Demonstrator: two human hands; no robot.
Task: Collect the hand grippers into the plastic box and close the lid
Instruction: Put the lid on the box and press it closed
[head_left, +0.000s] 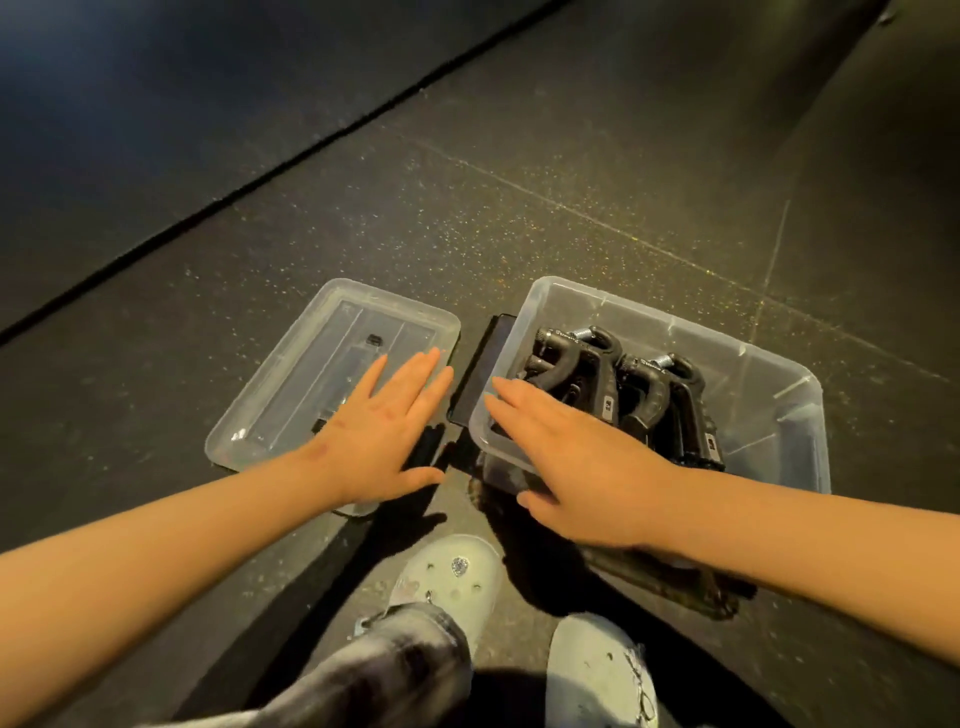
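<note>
Evidently the collecting was near its end; two black hand grippers (649, 395) stood side by side in the clear plastic box (769, 415), springs up at the far end, packed toward its left half, and none lay loose on the speckled dark floor (519, 182) that I could see; a dark shape low at the box's near side, under the right forearm, was too blurred to name.

The clear lid (306, 358) lay flat just left of the box, apart from it, presumably set there so it would be within reach; a flat black slab (483, 369), perhaps a phone or tablet, stood in the gap between them against the box's left wall.

The left hand (382, 436) was spread over the lid's near right corner, fingers straight and wide, holding nothing; whether it touched the plastic I could not tell; it seemed placed to take the lid up.

The right hand (576, 467) reached across the box's near left rim, fingers straight and together, gripping nothing, likely to steady the box; white clogs (457, 577) showed below.
</note>
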